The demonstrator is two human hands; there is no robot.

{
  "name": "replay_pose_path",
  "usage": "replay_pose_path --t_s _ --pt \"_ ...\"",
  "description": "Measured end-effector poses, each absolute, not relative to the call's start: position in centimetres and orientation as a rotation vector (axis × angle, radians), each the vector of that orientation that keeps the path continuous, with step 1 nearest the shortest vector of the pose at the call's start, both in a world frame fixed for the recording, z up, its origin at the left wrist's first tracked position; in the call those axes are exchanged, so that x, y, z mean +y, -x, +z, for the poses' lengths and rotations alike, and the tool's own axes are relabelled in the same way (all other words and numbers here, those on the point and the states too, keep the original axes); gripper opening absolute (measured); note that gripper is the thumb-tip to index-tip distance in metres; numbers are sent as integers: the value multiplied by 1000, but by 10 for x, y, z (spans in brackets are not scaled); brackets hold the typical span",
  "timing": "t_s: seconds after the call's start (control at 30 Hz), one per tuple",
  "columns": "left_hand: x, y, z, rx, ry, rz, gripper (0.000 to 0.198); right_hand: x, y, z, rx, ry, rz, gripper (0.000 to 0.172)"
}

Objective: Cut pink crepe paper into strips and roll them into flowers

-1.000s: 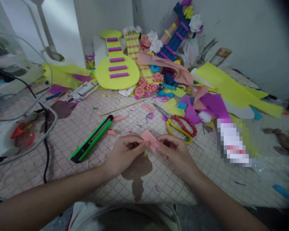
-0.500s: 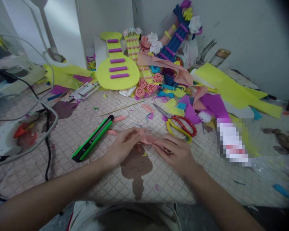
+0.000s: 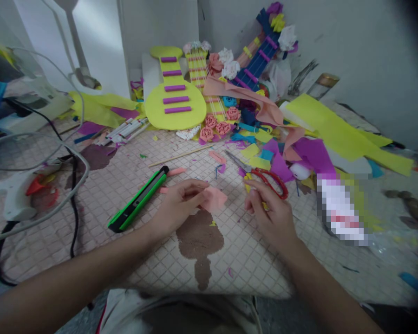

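Pink paper piece (image 3: 216,198) is at your left hand's (image 3: 179,204) fingertips, just above the table (image 3: 251,260), in front of you. Left thumb and fingers pinch one edge; the rest sticks out toward your right side, probably so the other hand can get at it. Light pinch, likely because thin paper creases easily. Your right hand (image 3: 270,213) is apart from it, fingers half curled; no paper shows there, can't tell if they pinch something small. It overlaps the yellow handle of the scissors (image 3: 245,167) in view; contact unclear. Scissors lie with blades pointing away, handles toward your right hand, presumably for easy pickup. Green cutter (image 3: 139,199) lies slanted beyond your left forearm, off to the side, likely to leave working room. Yellow guitar shape (image 3: 176,94) leans at the back, pink paper roses (image 3: 223,128) beside its lower right, probably kept back from loose scraps and tools. White markers (image 3: 125,132) bunched at its lower left, seemingly just parked.
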State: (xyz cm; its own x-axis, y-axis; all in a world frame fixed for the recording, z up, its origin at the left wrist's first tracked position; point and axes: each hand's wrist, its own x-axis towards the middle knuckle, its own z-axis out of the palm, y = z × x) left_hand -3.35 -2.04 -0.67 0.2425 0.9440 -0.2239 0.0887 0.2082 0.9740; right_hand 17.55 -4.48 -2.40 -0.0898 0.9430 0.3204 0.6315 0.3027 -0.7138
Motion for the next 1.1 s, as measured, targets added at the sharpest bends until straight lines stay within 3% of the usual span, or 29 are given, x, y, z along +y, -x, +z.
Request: replay_pose_path --t_s 0.2,0.37,0.63,0.87,1.0,1.1 --pt "-18 35 -7 1176 -1260 870 17 -41 -181 -24 -1649 1410 616 35" --pt "-19 36 -7 1214 -1382 854 17 -43 -181 -18 -1569 1272 885 20" --pt "-23 41 -12 1271 -2081 1012 20 -52 -176 -1 -1287 867 1884 46" --pt "-32 29 7 1014 -1893 820 32 -54 -169 2 -1250 730 2202 66" --pt "-35 18 16 956 -1813 749 15 -55 -167 1 -1268 631 2276 65" --pt "-34 13 16 1071 -1771 722 21 -55 -168 1 -1237 604 2268 62"
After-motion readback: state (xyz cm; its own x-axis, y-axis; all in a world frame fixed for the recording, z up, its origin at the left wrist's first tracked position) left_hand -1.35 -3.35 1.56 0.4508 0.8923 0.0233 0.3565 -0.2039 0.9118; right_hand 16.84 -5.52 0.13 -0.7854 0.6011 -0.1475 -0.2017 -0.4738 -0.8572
